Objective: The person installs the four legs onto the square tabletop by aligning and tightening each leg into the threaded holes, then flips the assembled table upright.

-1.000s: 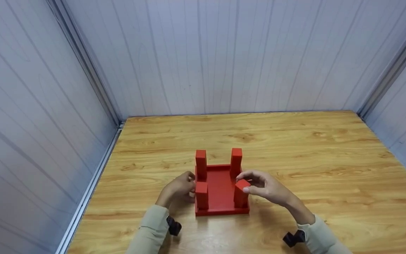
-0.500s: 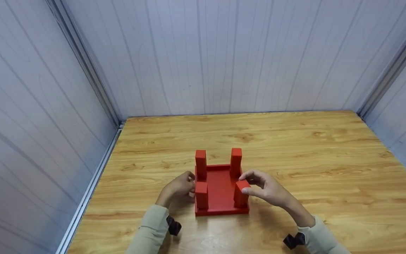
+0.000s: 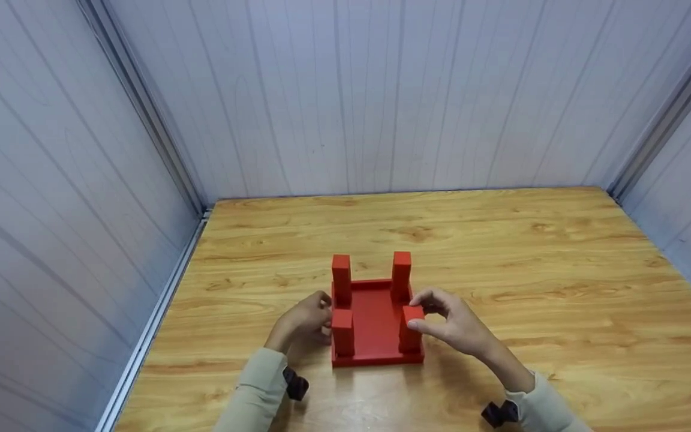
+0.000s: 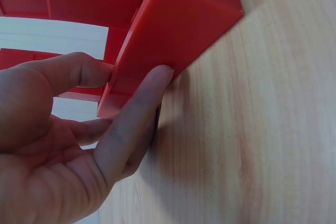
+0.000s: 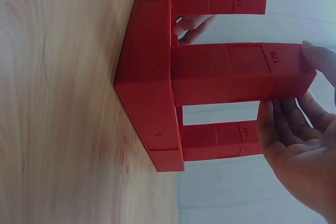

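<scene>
A red tray-like base [image 3: 374, 327] with a low rim lies on the wooden table, and several red square posts stand upright at its corners like legs. The near right post [image 3: 409, 342], marked 128 in the right wrist view, is pinched near its top between the thumb and fingers of my right hand [image 3: 459, 327]. At the base's left side, my left hand [image 3: 306, 317] grips the rim. In the left wrist view its thumb lies over the rim's edge, with fingers against the outer wall [image 4: 181, 19]. The lower end of the pinched post is at the base's corner.
The near left post [image 3: 343, 339], far left post [image 3: 342, 282] and far right post [image 3: 401, 279] rise around the hands. Pale panel walls [image 3: 369, 96] enclose the wooden table [image 3: 531, 258] at the back and sides.
My right hand has turned the near right post slightly, so its top now sits squarer to the base. My left hand and the base have hardly moved.
</scene>
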`<act>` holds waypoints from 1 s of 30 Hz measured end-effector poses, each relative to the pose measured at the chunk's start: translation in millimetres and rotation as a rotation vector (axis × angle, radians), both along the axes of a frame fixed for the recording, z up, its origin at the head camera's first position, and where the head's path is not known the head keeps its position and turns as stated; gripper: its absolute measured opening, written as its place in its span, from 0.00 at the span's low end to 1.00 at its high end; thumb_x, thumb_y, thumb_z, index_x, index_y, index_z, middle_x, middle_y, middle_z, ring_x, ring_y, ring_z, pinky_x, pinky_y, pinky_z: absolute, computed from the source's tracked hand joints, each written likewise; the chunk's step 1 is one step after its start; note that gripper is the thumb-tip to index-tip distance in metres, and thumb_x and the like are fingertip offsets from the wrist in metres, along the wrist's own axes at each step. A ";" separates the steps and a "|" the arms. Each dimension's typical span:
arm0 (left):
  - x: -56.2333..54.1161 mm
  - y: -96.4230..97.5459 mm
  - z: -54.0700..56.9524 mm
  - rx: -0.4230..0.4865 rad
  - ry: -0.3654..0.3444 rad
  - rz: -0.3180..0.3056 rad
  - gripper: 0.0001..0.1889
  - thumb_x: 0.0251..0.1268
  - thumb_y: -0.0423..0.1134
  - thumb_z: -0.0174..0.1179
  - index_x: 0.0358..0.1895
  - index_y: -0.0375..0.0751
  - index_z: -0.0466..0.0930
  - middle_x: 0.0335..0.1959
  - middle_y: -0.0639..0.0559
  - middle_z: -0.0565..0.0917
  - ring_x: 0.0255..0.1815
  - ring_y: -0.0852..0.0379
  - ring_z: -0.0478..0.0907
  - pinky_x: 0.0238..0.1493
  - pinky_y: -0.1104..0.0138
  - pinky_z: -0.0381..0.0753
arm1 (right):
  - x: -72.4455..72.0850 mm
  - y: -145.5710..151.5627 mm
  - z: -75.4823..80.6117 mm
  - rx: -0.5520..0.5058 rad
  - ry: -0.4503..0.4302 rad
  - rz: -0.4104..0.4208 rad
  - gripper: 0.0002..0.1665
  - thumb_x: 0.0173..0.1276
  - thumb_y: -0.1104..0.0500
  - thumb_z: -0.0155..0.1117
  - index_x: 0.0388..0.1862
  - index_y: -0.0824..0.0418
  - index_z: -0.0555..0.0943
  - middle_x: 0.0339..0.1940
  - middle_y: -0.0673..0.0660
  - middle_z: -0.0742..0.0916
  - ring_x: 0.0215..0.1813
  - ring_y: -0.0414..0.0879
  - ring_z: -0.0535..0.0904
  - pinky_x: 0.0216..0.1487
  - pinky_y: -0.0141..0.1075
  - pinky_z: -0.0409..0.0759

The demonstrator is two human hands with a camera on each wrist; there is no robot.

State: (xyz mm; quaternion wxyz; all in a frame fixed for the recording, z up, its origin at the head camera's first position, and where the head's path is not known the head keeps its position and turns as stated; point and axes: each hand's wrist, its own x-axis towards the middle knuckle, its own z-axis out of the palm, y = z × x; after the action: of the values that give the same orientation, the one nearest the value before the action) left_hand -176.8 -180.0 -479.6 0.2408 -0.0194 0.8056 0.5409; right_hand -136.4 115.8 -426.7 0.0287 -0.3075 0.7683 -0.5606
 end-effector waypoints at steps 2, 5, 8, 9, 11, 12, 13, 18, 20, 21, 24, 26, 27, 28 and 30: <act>0.1 0.1 0.2 0.001 -0.002 -0.001 0.20 0.62 0.27 0.49 0.58 0.29 0.62 0.40 0.42 0.71 0.32 0.52 0.75 0.36 0.56 0.86 | 1.6 -1.7 1.0 0.010 0.009 -0.027 0.15 0.59 0.65 0.69 0.43 0.67 0.76 0.41 0.59 0.81 0.42 0.43 0.79 0.46 0.32 0.80; -0.2 0.5 0.3 -0.001 -0.009 0.005 0.19 0.64 0.28 0.49 0.57 0.30 0.63 0.38 0.43 0.71 0.30 0.53 0.75 0.35 0.56 0.86 | 3.7 -4.1 1.2 0.021 0.022 -0.066 0.16 0.58 0.64 0.70 0.43 0.67 0.76 0.41 0.58 0.82 0.41 0.43 0.79 0.45 0.34 0.80; -0.8 0.6 -0.1 -0.007 -0.011 0.009 0.18 0.65 0.29 0.49 0.57 0.30 0.63 0.36 0.43 0.71 0.30 0.53 0.74 0.34 0.56 0.86 | 5.5 -6.5 1.1 0.028 0.038 -0.095 0.17 0.57 0.64 0.71 0.42 0.67 0.75 0.41 0.58 0.82 0.41 0.43 0.79 0.45 0.36 0.81; -0.8 0.6 -0.2 -0.007 -0.010 0.009 0.18 0.65 0.29 0.49 0.57 0.30 0.63 0.36 0.43 0.71 0.30 0.53 0.74 0.34 0.56 0.86 | 6.1 -7.2 1.2 0.027 0.040 -0.103 0.17 0.57 0.64 0.71 0.42 0.67 0.75 0.41 0.58 0.82 0.41 0.42 0.79 0.45 0.36 0.81; -0.8 0.5 -0.2 -0.007 -0.010 0.009 0.18 0.65 0.29 0.49 0.57 0.30 0.63 0.35 0.44 0.71 0.30 0.53 0.74 0.34 0.56 0.86 | 7.2 -8.4 1.9 0.023 0.045 -0.115 0.17 0.57 0.64 0.71 0.41 0.67 0.75 0.41 0.58 0.81 0.41 0.42 0.79 0.45 0.36 0.81; -0.7 0.6 -0.2 -0.004 -0.013 0.009 0.18 0.65 0.29 0.49 0.57 0.30 0.63 0.34 0.44 0.71 0.30 0.53 0.74 0.35 0.56 0.86 | 7.7 -8.9 2.2 0.021 0.047 -0.118 0.17 0.57 0.64 0.71 0.41 0.67 0.75 0.41 0.58 0.81 0.41 0.42 0.79 0.45 0.35 0.81; -0.3 0.6 0.2 0.000 -0.014 0.009 0.18 0.65 0.29 0.49 0.57 0.30 0.62 0.34 0.44 0.71 0.30 0.53 0.74 0.35 0.56 0.86 | 8.1 -9.2 2.5 0.021 0.050 -0.121 0.17 0.57 0.64 0.71 0.41 0.68 0.75 0.41 0.58 0.81 0.41 0.43 0.79 0.45 0.34 0.81; 0.7 0.9 1.3 0.009 -0.010 0.002 0.19 0.64 0.29 0.49 0.57 0.30 0.62 0.35 0.44 0.71 0.31 0.52 0.74 0.36 0.56 0.86 | 7.8 -8.4 0.2 0.029 0.050 -0.113 0.18 0.57 0.64 0.71 0.43 0.68 0.74 0.42 0.58 0.81 0.42 0.43 0.78 0.45 0.33 0.80; 0.7 0.5 1.4 0.006 -0.004 0.001 0.19 0.63 0.28 0.49 0.57 0.29 0.62 0.36 0.44 0.71 0.32 0.52 0.74 0.36 0.56 0.86 | 4.8 -6.7 -5.1 0.034 0.053 -0.099 0.18 0.59 0.65 0.69 0.46 0.67 0.74 0.44 0.58 0.81 0.44 0.44 0.78 0.47 0.33 0.80; 0.7 0.4 1.3 0.005 -0.003 0.002 0.19 0.63 0.28 0.49 0.57 0.29 0.62 0.36 0.44 0.71 0.32 0.52 0.74 0.36 0.56 0.86 | 2.8 -5.5 -8.3 0.035 0.057 -0.088 0.18 0.60 0.65 0.68 0.47 0.67 0.74 0.45 0.58 0.81 0.45 0.44 0.78 0.48 0.33 0.80; 0.3 0.2 1.0 0.005 0.001 0.006 0.20 0.62 0.27 0.49 0.57 0.29 0.62 0.36 0.43 0.71 0.32 0.52 0.75 0.35 0.56 0.86 | -4.5 0.0 -19.0 -0.003 0.054 -0.019 0.18 0.65 0.66 0.62 0.53 0.67 0.73 0.50 0.60 0.81 0.51 0.48 0.77 0.54 0.32 0.78; 0.4 0.2 1.1 0.006 0.002 0.003 0.20 0.61 0.27 0.48 0.57 0.29 0.62 0.35 0.44 0.71 0.32 0.52 0.75 0.35 0.56 0.86 | -9.6 4.1 -23.0 -0.061 0.025 0.064 0.19 0.67 0.67 0.58 0.56 0.68 0.72 0.53 0.65 0.79 0.56 0.48 0.76 0.58 0.31 0.76; 0.3 0.3 0.9 0.007 0.003 0.003 0.20 0.61 0.26 0.48 0.57 0.29 0.62 0.35 0.44 0.71 0.31 0.52 0.75 0.35 0.56 0.86 | -11.5 6.2 -23.0 -0.093 0.002 0.114 0.20 0.69 0.68 0.56 0.58 0.70 0.71 0.55 0.67 0.78 0.58 0.48 0.75 0.60 0.30 0.75; 0.3 0.3 0.8 0.008 0.004 0.002 0.20 0.61 0.26 0.47 0.57 0.29 0.62 0.34 0.44 0.71 0.31 0.52 0.75 0.35 0.56 0.86 | -13.7 8.1 -22.5 -0.123 -0.025 0.164 0.20 0.69 0.68 0.54 0.60 0.71 0.69 0.57 0.71 0.77 0.60 0.48 0.74 0.62 0.30 0.74; 0.5 0.1 0.6 0.011 -0.001 0.003 0.19 0.61 0.26 0.47 0.57 0.30 0.62 0.33 0.44 0.71 0.31 0.52 0.74 0.35 0.56 0.86 | -18.0 11.0 -19.9 -0.162 -0.089 0.258 0.21 0.70 0.69 0.51 0.62 0.73 0.68 0.59 0.74 0.74 0.64 0.49 0.73 0.63 0.30 0.72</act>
State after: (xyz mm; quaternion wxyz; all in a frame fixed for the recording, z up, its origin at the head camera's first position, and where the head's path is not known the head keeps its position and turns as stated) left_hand -176.3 -179.9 -479.0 0.2405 -0.0195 0.8026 0.5455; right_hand -154.4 126.7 -446.7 0.1098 -0.3798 0.6725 -0.6256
